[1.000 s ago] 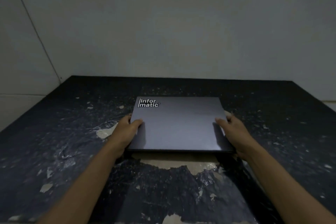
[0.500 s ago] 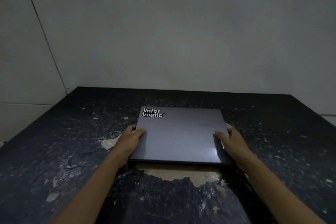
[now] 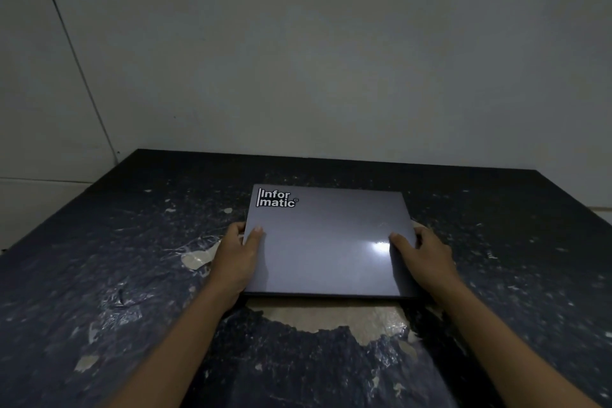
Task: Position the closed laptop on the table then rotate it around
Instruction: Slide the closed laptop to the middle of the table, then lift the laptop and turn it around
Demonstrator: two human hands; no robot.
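A closed grey laptop [image 3: 326, 242] with a white "Informatic" sticker at its far left corner lies in the middle of the dark table [image 3: 99, 275]. My left hand [image 3: 236, 258] grips its left edge, thumb on the lid and fingers curled around the side. On the opposite side, my right hand [image 3: 425, 258] holds the right edge the same way. The laptop's long edges run left to right and its near edge faces me. Whether it rests flat or is raised slightly I cannot tell.
The table's black covering is worn, with pale bare patches, the largest [image 3: 331, 318] just in front of the laptop. A plain wall [image 3: 331, 60] stands right behind the table's far edge. The table's left edge [image 3: 66, 202] runs diagonally.
The laptop and both hands have shifted a little away from me toward the wall, keeping the same grip and orientation. The view has tilted slightly.
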